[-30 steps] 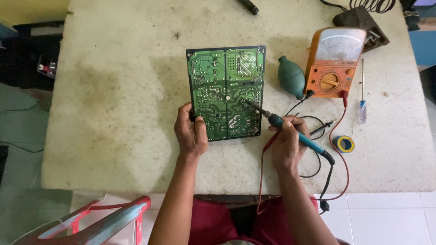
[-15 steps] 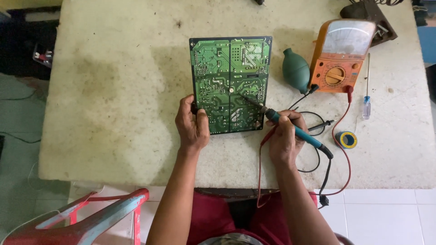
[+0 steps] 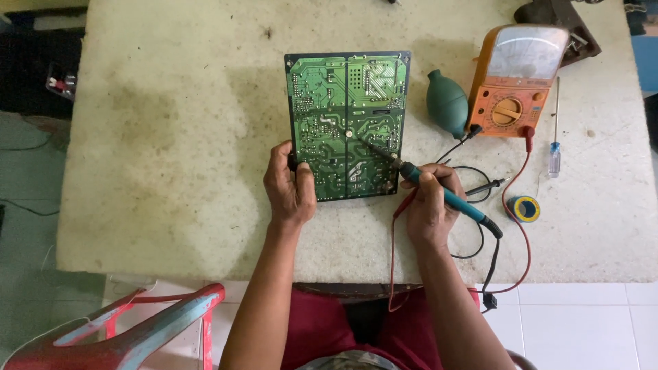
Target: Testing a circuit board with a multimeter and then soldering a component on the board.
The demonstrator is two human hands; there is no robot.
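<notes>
A green circuit board (image 3: pixel 348 123) lies solder side up on the pale stone table (image 3: pixel 171 151). My left hand (image 3: pixel 289 188) grips the board's lower left corner, thumb on top. My right hand (image 3: pixel 428 205) holds a teal-handled soldering iron (image 3: pixel 439 192) like a pen. Its metal tip rests on the middle of the board, near a round solder point.
An orange analogue multimeter (image 3: pixel 514 82) stands at the right, its red and black leads (image 3: pixel 510 205) trailing over the table edge. A dark green rubber blower bulb (image 3: pixel 447 104) lies beside it. A blue-handled screwdriver (image 3: pixel 554 137) and a solder reel (image 3: pixel 525 208) lie further right. A red plastic chair (image 3: pixel 130 329) stands lower left.
The soldering iron tip has slid up and left across the board toward its middle. My left hand keeps its hold on the board's corner. The view shifted slightly.
</notes>
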